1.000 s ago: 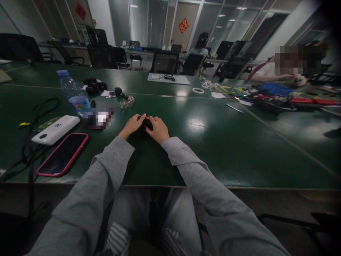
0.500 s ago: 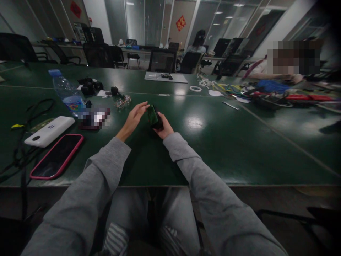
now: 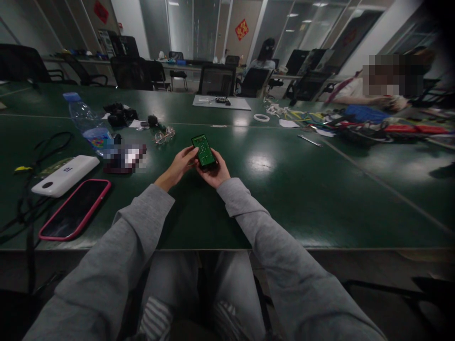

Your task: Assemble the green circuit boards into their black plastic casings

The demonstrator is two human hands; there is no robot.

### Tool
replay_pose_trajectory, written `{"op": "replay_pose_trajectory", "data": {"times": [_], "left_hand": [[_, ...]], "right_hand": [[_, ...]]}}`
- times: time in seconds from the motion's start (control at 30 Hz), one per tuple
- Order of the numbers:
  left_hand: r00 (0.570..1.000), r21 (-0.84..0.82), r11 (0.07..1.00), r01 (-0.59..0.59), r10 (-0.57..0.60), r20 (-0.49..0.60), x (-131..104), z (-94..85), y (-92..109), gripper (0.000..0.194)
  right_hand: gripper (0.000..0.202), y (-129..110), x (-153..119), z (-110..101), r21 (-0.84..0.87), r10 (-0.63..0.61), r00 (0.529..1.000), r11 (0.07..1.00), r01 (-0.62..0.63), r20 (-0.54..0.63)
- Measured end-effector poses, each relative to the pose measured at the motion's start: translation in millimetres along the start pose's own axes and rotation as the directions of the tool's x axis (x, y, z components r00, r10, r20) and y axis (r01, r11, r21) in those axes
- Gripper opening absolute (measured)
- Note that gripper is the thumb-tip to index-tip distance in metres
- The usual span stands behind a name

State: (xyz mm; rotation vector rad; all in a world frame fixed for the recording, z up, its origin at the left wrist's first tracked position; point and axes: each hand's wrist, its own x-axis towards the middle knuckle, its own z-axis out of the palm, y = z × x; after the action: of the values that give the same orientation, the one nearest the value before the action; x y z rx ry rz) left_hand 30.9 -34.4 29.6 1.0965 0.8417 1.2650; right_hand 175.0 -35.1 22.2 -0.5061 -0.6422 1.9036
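A green circuit board (image 3: 204, 150) with small pale solder points sits in a dark, thick rectangular casing, face up and tilted toward me. My right hand (image 3: 219, 174) wraps round its lower right side, thumb along the right edge and fingers beneath. On the other side, my left hand (image 3: 180, 166) has its fingers closed at the left edge, with the thumb near the board's face. The underside of the casing is hidden by my hands. Both hands are just above the green tabletop (image 3: 202, 215).
To my left lie a red-edged phone (image 3: 76, 210), a white power bank (image 3: 66, 175), a leaning plastic bottle (image 3: 87, 123) and glasses (image 3: 165, 136). A tape ring (image 3: 261, 118), a thin metal tool (image 3: 309, 140) and tangled cables (image 3: 359, 125) are at right, by another person (image 3: 377, 97).
The circuit board has turned its face up toward me. My left hand, with stretched fingers before, has moved down and closed on its left edge. My right hand keeps its hold.
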Motion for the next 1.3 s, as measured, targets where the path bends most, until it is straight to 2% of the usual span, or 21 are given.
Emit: {"op": "replay_pose_trajectory", "data": {"times": [0.1,0.27,0.33,0.5,0.63,0.77,0.93,1.1,1.3], "left_hand": [[1.000,-0.018,1.000,0.021,-0.020,0.008,-1,-1.5,2,0.035],[0.997,0.004,0.998,0.056,-0.056,-0.047,4,-10.5,1,0.031],[0.997,-0.017,0.998,0.060,-0.061,-0.056,7,-13.7,1,0.029],[0.994,-0.035,0.998,0.047,-0.050,-0.098,10,-17.2,1,0.031],[0.995,-0.042,0.999,0.023,-0.027,-0.093,11,-17.1,0,0.037],[0.998,-0.050,0.999,0.015,-0.018,-0.059,13,-19.5,-4,0.041],[0.997,-0.048,0.996,0.072,-0.073,-0.009,18,-26.2,-9,0.040],[0.993,-0.025,0.995,0.093,-0.091,0.078,15,-26.1,-6,0.051],[0.993,-0.033,0.995,0.093,-0.090,0.073,16,-27.4,-8,0.054]], "right_hand": [[0.026,2,-2,4,0.062,0.042,0.999,0.997,-0.043,0.005],[0.044,6,3,10,-0.107,0.056,0.993,0.993,-0.044,0.105],[0.047,7,7,10,-0.204,0.023,0.995,0.979,-0.002,0.098],[0.051,9,16,0,-0.383,-0.103,0.995,0.919,0.089,-0.014],[0.056,4,18,-7,-0.496,-0.145,0.989,0.860,0.120,-0.012],[0.050,-4,18,-14,-0.608,-0.181,0.984,0.780,0.146,0.004],[0.043,-6,21,-25,-0.562,-0.134,0.991,0.821,0.102,-0.017],[0.042,-6,22,-28,-0.454,-0.092,0.996,0.887,0.081,-0.002],[0.038,-8,21,-27,-0.451,-0.079,0.995,0.887,0.099,0.063]]}}
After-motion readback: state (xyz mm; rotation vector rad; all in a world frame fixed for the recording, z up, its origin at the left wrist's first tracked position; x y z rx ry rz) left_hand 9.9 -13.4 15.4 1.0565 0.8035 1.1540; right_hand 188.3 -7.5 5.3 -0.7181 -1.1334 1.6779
